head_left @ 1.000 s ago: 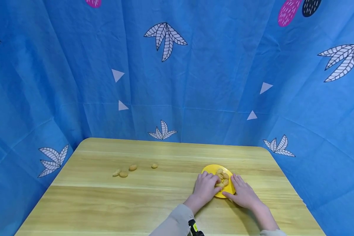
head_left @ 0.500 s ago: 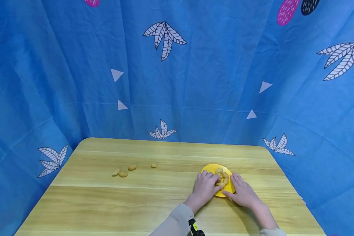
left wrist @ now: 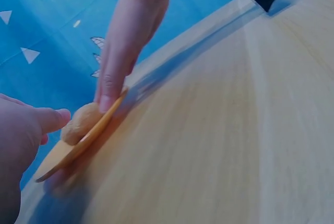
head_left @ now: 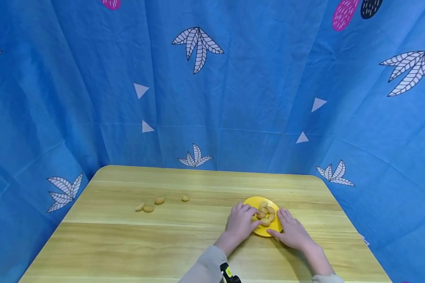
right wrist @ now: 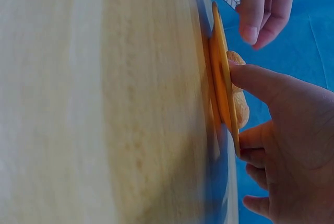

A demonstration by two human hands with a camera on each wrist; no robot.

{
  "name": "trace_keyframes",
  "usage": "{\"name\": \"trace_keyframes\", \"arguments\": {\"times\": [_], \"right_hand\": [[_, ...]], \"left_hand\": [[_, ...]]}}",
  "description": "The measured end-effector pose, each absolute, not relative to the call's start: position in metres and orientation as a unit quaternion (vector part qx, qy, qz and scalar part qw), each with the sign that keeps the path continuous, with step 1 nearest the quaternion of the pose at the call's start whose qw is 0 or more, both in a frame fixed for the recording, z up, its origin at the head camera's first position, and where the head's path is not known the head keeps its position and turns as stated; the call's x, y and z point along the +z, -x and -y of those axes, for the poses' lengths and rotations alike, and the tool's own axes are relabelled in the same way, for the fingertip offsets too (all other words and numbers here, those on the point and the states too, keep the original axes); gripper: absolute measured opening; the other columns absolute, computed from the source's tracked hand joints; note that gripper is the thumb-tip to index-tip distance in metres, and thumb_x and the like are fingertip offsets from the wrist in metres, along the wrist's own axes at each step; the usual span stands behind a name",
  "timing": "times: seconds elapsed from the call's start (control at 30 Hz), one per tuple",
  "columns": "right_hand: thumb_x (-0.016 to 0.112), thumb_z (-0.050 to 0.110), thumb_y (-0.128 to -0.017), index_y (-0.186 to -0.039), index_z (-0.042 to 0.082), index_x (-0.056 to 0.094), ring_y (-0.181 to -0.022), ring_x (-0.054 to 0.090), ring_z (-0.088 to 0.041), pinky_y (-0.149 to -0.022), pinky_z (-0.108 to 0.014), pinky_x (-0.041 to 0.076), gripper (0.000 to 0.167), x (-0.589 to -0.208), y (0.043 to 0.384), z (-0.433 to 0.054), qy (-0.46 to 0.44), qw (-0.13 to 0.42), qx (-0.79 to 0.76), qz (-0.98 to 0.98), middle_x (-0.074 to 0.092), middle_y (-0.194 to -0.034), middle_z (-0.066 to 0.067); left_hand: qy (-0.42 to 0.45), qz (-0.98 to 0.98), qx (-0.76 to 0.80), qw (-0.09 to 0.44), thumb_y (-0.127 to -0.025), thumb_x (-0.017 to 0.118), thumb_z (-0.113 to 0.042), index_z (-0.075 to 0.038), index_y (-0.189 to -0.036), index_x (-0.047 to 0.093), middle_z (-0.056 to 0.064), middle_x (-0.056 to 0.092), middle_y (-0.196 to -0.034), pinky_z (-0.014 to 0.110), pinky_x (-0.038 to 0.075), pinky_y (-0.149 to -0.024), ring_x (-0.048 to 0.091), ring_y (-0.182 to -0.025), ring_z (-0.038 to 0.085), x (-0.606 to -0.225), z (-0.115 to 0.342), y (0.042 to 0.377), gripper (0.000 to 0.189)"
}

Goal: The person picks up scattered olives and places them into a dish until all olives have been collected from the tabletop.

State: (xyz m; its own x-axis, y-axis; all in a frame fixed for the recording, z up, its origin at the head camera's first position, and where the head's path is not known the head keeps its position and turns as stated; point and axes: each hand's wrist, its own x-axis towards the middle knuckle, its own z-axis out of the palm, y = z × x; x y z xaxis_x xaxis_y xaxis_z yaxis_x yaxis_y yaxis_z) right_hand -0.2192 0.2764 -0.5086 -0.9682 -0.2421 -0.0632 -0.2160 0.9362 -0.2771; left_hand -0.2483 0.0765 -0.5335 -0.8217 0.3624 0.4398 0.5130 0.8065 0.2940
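Several tan, oval, rough-skinned nuts point(head_left: 265, 222) lie on a yellow plate point(head_left: 277, 226) at the table's right. My left hand point(head_left: 240, 221) is at the plate's left side, with its thumb and fingers loosely bent, apart, and nothing between them. In the right wrist view, the left hand point(right wrist: 266, 7) hovers by the plate's far edge. On the other side, my right hand point(head_left: 293, 232) rests on the rim, fingers mostly straight and thumb spread toward the front. The left wrist view shows those straight fingertips point(left wrist: 106, 103) pressing the plate beside a nut point(left wrist: 82, 124).
Several more nuts lie apart on the left of the wooden table point(head_left: 127, 243): a group with one nut point(head_left: 148, 208) at its front, and a single nut point(head_left: 185, 198) farther right. A blue patterned curtain point(head_left: 255, 86) hangs behind the table and along its sides.
My left hand has drawn back to the left from the nuts, its thumb and fingers parting, and a nut by its fingertips shows more fully. The right hand stays at the rim.
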Motion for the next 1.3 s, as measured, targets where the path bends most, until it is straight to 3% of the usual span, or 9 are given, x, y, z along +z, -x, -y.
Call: {"name": "trace_keyframes", "arguments": {"times": [0.2, 0.47, 1.07, 1.3], "right_hand": [[0.056, 0.056, -0.09, -0.143, -0.015, 0.032, -0.142, 0.023, -0.051, -0.11, -0.065, 0.025, 0.092, -0.509, 0.219, -0.277, 0.114, 0.051, -0.134, -0.983, 0.027, -0.153, -0.033], [0.056, 0.057, -0.09, -0.144, -0.014, 0.032, -0.142, 0.023, -0.051, -0.111, -0.065, 0.024, 0.092, -0.508, 0.22, -0.277, 0.109, 0.054, -0.137, -0.983, 0.026, -0.153, -0.033], [0.056, 0.056, -0.09, -0.144, -0.014, 0.031, -0.143, 0.023, -0.051, -0.111, -0.064, 0.025, 0.092, -0.509, 0.219, -0.277, 0.112, 0.053, -0.139, -0.983, 0.027, -0.153, -0.033], [0.056, 0.056, -0.091, -0.144, -0.014, 0.031, -0.143, 0.023, -0.05, -0.111, -0.064, 0.025, 0.091, -0.509, 0.218, -0.277, 0.113, 0.051, -0.136, -0.983, 0.027, -0.154, -0.032]], "left_hand": [[0.228, 0.921, -0.233, 0.215, -0.082, 0.074, -0.046, -0.029, -0.099, 0.07, -0.013, 0.067, -0.094, 0.024, 0.039, -0.077, 0.051, -0.088, 0.008, -0.53, -0.062, 0.25, 0.024], [0.182, 0.919, -0.275, 0.217, -0.082, 0.075, -0.04, -0.026, -0.102, 0.072, -0.009, 0.07, -0.102, 0.03, 0.043, -0.082, 0.055, -0.095, 0.014, -0.522, -0.04, 0.255, 0.024], [0.078, 0.904, -0.348, 0.236, -0.082, 0.077, -0.033, -0.02, -0.104, 0.072, -0.002, 0.069, -0.099, 0.033, 0.039, -0.08, 0.053, -0.092, 0.017, -0.519, 0.017, 0.268, 0.026], [0.032, 0.896, -0.372, 0.242, -0.082, 0.077, -0.032, -0.019, -0.104, 0.072, -0.001, 0.069, -0.1, 0.04, 0.042, -0.085, 0.054, -0.097, 0.021, -0.521, 0.036, 0.271, 0.025]]}}
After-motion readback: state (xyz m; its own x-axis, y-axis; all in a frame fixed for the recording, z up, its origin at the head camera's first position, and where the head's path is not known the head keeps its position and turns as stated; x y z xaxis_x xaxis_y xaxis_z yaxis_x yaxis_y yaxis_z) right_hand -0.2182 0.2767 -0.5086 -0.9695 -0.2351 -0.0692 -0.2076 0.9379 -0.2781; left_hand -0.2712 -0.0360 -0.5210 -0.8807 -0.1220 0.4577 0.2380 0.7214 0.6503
